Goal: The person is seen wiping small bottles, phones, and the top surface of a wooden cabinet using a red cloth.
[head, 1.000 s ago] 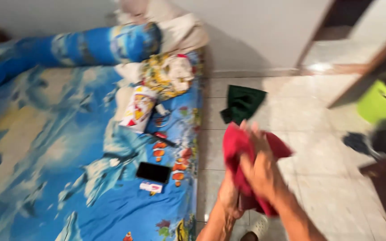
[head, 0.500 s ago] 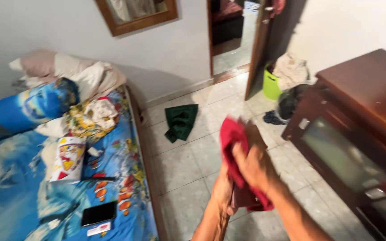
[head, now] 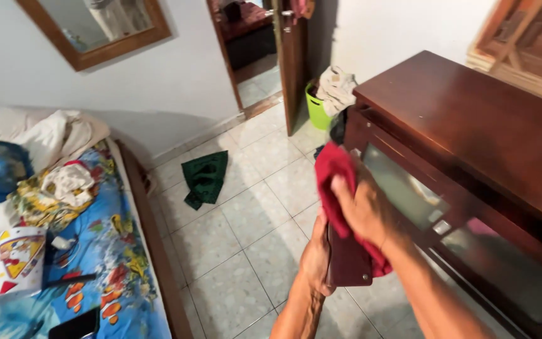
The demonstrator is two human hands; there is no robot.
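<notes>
Both hands clamp tight: right hand (head: 365, 210) on a red cloth (head: 334, 172), left hand (head: 316, 257) on a dark case (head: 348, 263). Green bin (head: 316, 110) by the door is stuffed with laundry (head: 335, 85).

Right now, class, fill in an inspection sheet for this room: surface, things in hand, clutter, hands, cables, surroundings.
Surface: tiled floor, pale, mostly bare.
Things in hand: red cloth over a dark flat object.
Clutter: green cloth on the floor; heaped laundry in a green basket; clothes, a phone and a printed carton on the bed.
Hands: right hand grips the cloth; left hand grips the dark object.
Cables: nothing seen.
Surroundings: wooden cabinet, open door, framed mirror.
</notes>
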